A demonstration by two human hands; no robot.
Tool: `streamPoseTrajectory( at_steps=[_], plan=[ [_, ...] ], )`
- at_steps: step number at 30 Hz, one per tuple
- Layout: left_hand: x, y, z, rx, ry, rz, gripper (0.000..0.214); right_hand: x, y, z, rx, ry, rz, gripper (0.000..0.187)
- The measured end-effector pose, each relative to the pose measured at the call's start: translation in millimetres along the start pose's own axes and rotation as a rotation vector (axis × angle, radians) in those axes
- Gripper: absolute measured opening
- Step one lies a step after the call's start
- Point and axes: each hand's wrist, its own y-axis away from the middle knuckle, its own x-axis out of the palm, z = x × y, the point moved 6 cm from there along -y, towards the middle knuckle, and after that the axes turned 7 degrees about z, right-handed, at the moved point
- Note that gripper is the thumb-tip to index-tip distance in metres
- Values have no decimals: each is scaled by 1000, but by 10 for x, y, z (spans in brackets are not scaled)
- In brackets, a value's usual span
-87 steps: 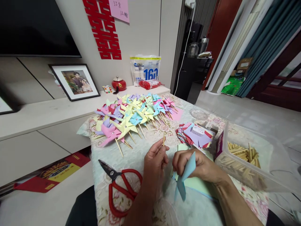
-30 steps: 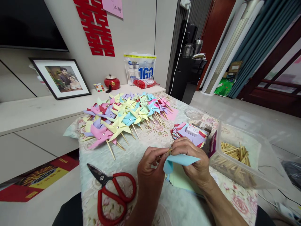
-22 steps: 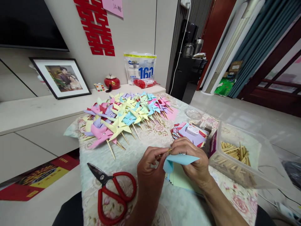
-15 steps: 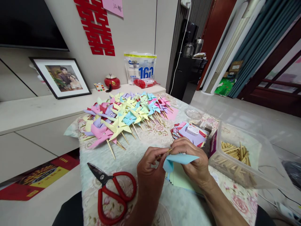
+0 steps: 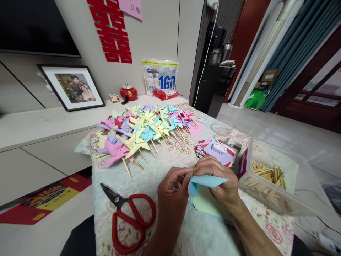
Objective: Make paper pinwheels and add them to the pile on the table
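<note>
Over the table's front half, my left hand [image 5: 173, 186] and my right hand [image 5: 220, 181] meet at the fingertips. Light blue folded paper [image 5: 209, 180], shaped like a pinwheel with curled blades, is pinched in my right hand. The fingers of my left hand close on a thin wooden stick [image 5: 194, 171], its tip showing against the paper; most of it is hidden. Beneath my hands lies a stack of pastel paper sheets [image 5: 210, 204]. Left of my left hand rest red-handled scissors [image 5: 128, 213], blades pointing away to the left.
Many finished paper pinwheels [image 5: 144, 129] on sticks cover the table's far left. A clear plastic box [image 5: 266, 192] of wooden sticks stands at right. Beyond my right hand lie coloured paper pieces [image 5: 225, 158] with a small white box [image 5: 220, 147] on top.
The whole view has shifted slightly, so things appear a little farther right. Both hands keep nearly the same pose and hold on the blue paper and stick.
</note>
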Motion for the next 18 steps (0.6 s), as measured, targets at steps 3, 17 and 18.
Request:
streamPoseTrajectory(
  at_steps=[3,17,18],
  plan=[
    [-4,1,-11,0,-5,-9,7,6,11,-12,6,0,3,17],
    [-16,-9,-172,101,-186,21,8,0,53,-100,62,-82,9,14],
    [-14,-6,-183,101,-196,15,8,-2,55,-108,70,-90,7,13]
  ],
)
